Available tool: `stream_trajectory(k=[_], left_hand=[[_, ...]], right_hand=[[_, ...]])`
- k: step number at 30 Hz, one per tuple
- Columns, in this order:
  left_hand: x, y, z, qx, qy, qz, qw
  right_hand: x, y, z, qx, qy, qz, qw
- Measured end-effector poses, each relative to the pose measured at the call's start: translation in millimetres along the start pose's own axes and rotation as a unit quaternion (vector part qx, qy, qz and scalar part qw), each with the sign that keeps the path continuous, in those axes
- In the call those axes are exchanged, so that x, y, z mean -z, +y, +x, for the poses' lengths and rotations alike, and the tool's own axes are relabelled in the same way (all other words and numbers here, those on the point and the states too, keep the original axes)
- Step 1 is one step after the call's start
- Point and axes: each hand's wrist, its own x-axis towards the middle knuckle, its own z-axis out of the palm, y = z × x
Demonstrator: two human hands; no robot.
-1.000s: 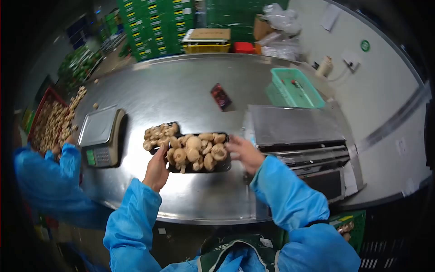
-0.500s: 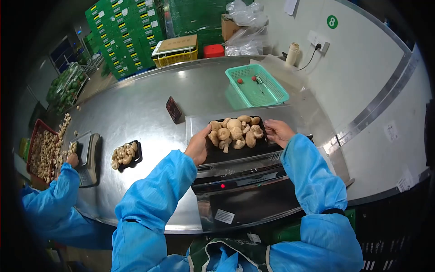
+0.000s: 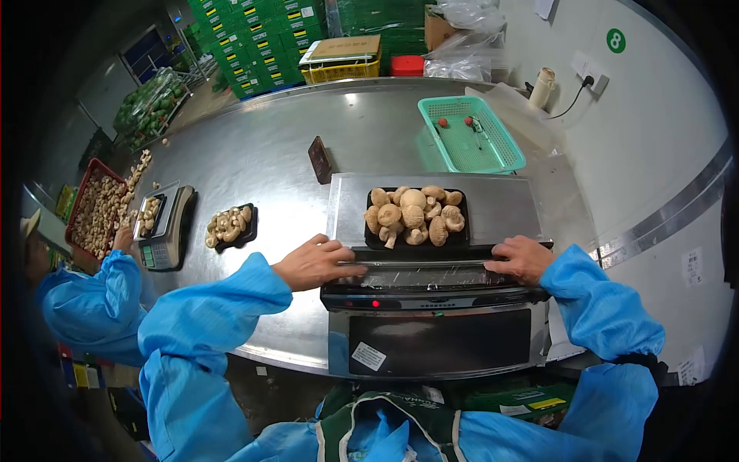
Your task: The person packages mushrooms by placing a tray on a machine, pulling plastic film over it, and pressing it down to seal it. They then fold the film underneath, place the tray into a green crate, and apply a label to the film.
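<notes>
black tray [image 3: 456, 239]: resting on the metal plate [image 3: 500, 208], beyond the fingers of both hands and held by neither; heaped with mushrooms [image 3: 413, 198].
long axis: the tray runs left to right, roughly parallel to the clear film [image 3: 431, 276], which lies on the person's side of it.
left hand [image 3: 317, 263]: fingers stretched and loosely bent, partly open, their tips at the film's left end; whether they pinch it, i cannot tell.
right hand [image 3: 522, 260]: fingers curled more closely, tips at the film's right end; a grip on the film cannot be made out either (the film is see-through and full of glare).
nearer hand: almost even; the tray's near corners sit just ahead of and inward from each set of fingertips, the left ones perhaps slightly closer.
span: the hands are well apart, wider than the tray is long, so the tray lies between them sideways but farther from the body.
second tray [image 3: 251, 228]: on the table [image 3: 281, 185], left of the left hand, apart from it, with mushrooms in it.
</notes>
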Motion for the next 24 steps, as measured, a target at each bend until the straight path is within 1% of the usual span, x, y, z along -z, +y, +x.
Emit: stream_trajectory(k=[1,2,3,4,5,6,7,8,9,10,11,12,13,14,15,16,17,18,19,20,21,22,23,24], left_hand=[[-4.7,-2.4,7.7,-0.026,-0.01,-0.012,1.0],[-11.6,-5.2,14.0,-0.028,-0.005,-0.015,0.999],[-17.5,-5.7,18.8,-0.03,0.0,-0.018,0.999],[-20.3,-4.1,21.3,-0.022,0.015,-0.046,0.999],[-26.9,-0.1,22.6,0.0,0.082,-0.131,0.988],[-33.9,6.5,22.6,0.06,0.141,-0.274,0.949],[-39.5,14.5,22.1,0.115,0.193,-0.41,0.884],[-25.5,29.0,18.4,0.242,0.168,-0.581,0.759],[-19.6,34.1,8.7,0.262,0.205,-0.647,0.687],[-10.8,41.8,0.4,0.269,0.27,-0.704,0.6],[-10.0,46.9,-13.6,0.29,0.301,-0.735,0.534],[-1.3,52.0,-23.3,0.292,0.334,-0.731,0.518],[19.4,56.8,-28.1,0.286,0.365,-0.722,0.513],[42.2,52.9,-31.1,0.237,0.4,-0.689,0.556],[67.2,44.6,-29.6,0.175,0.438,-0.65,0.596],[90.0,31.9,-21.3,0.12,0.484,-0.631,0.594],[108.1,20.1,-6.6,0.096,0.521,-0.599,0.6],[118.8,4.4,9.3,0.094,0.522,-0.556,0.64],[113.1,-18.5,31.2,0.063,0.508,-0.51,0.691],[91.3,-53.2,50.5,0.041,0.474,-0.443,0.76],[89.5,-64.9,67.7,0.113,0.402,-0.285,0.863],[68.4,-85.6,82.3,0.116,0.357,-0.226,0.899],[48.4,-110.0,85.7,0.087,0.25,-0.112,0.958],[30.5,-125.2,90.8,0.062,0.172,-0.048,0.982]], right_hand=[[-9.0,0.8,6.2,0.01,0.03,0.064,0.997],[-11.4,0.9,12.3,0.019,0.059,0.122,0.991],[-15.7,-11.3,16.0,-0.069,0.119,0.237,0.962],[-14.8,-22.5,20.2,-0.206,0.124,0.455,0.857],[-12.4,-28.8,24.2,-0.326,0.123,0.638,0.687],[-10.6,-29.2,26.5,-0.316,0.17,0.679,0.641],[-10.8,-34.4,25.6,-0.319,0.174,0.675,0.642],[-12.6,-42.4,22.9,-0.317,0.244,0.74,0.541],[-14.1,-49.1,19.4,-0.307,0.31,0.79,0.43],[-5.9,-56.5,9.8,-0.281,0.304,0.805,0.425],[7.4,-66.5,1.0,-0.265,0.317,0.807,0.422],[22.3,-73.0,-10.0,-0.263,0.318,0.813,0.411],[38.6,-78.3,-17.7,-0.261,0.319,0.819,0.399],[63.0,-81.1,-17.1,-0.26,0.321,0.818,0.401],[91.6,-79.0,-13.0,-0.199,0.381,0.781,0.454],[109.3,-71.8,-5.8,-0.137,0.434,0.736,0.501],[119.2,-56.6,8.6,-0.147,0.46,0.643,0.595],[129.7,-38.1,25.6,-0.151,0.48,0.535,0.678],[127.8,-15.6,43.3,-0.152,0.464,0.389,0.781],[115.2,11.7,59.9,-0.147,0.432,0.231,0.859],[96.3,40.8,71.6,-0.133,0.362,0.132,0.913],[72.7,66.2,81.4,-0.119,0.286,0.031,0.95],[47.4,84.7,87.3,-0.118,0.288,0.031,0.95],[23.6,100.9,91.1,-0.12,0.217,-0.034,0.968]])
